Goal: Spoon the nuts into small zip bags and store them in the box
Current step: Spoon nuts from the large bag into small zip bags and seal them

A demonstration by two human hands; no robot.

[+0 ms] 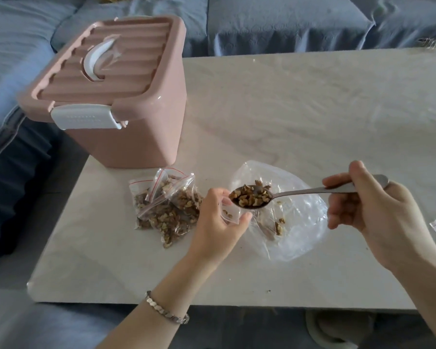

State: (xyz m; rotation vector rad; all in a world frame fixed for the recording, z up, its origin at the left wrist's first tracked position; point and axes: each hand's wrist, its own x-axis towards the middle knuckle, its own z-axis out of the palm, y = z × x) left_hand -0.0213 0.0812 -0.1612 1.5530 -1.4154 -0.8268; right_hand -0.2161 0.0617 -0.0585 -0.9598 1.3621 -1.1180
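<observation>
The right hand (368, 205) pinches the spoon (300, 191) by its handle, long axis along the near edge of the bench (287, 109). Its bowl of nuts (251, 197) hangs left of that hand — just over the small zip bag (231, 214) (mouth barely visible) gripped in the curled left hand (219, 222).

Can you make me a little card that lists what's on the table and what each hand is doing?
left: the left hand holds a small clear zip bag
right: the right hand grips a silver metal spoon heaped with walnut pieces, just above that bag
done: pile of filled small zip bags in front of the box
box: pink plastic box, lid shut, on the pale table
supply: big clear plastic bag, few nuts left
</observation>
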